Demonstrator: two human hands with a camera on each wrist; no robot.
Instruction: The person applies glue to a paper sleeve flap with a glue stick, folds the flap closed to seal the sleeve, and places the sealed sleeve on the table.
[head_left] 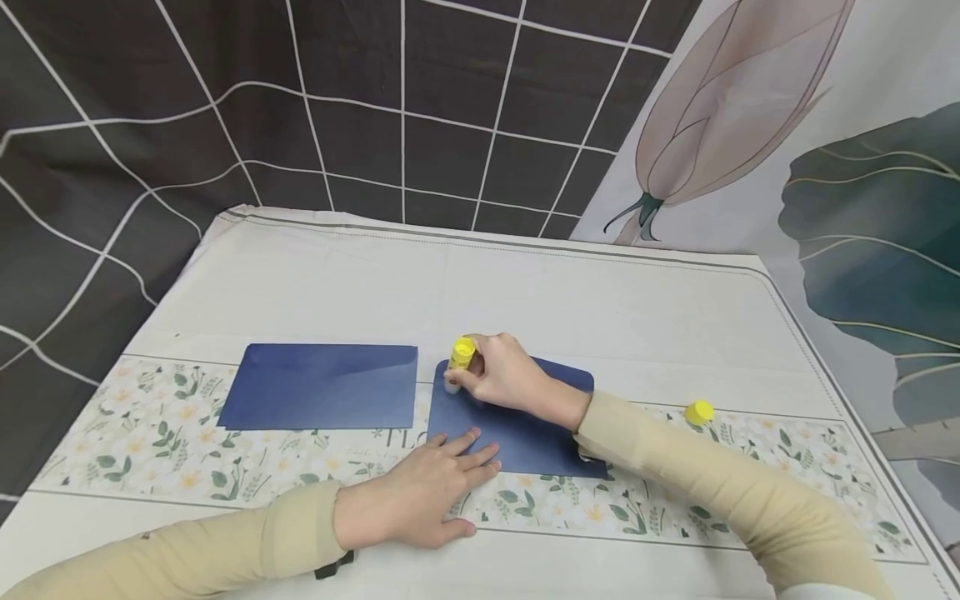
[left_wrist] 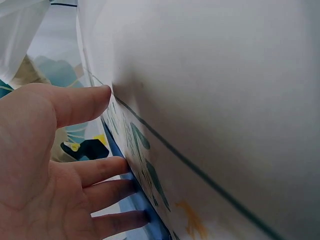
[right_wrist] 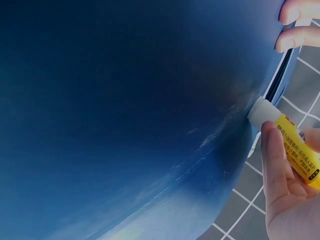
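My right hand [head_left: 510, 373] pinches a yellow glue stick [head_left: 461, 357] between thumb and fingers. In the right wrist view the white end of the glue stick [right_wrist: 295, 145] touches the dark blue paper near its edge, where a faint streak and a crease line show. That blue paper, which looks like an envelope with rounded flap corners [head_left: 517, 446], lies flat on the table, partly covered by my right hand and forearm. My left hand [head_left: 423, 492] rests with fingers spread and fairly straight, fingertips on the envelope's near left part; its thumb lies on the tablecloth.
To the left lies a small stack of dark blue envelopes [head_left: 322, 387], edges slightly offset. A yellow cap [head_left: 699, 412] sits on the right of the flower-printed tablecloth [head_left: 300, 250]. Behind the table hangs a dark grid-patterned curtain [head_left: 450, 75].
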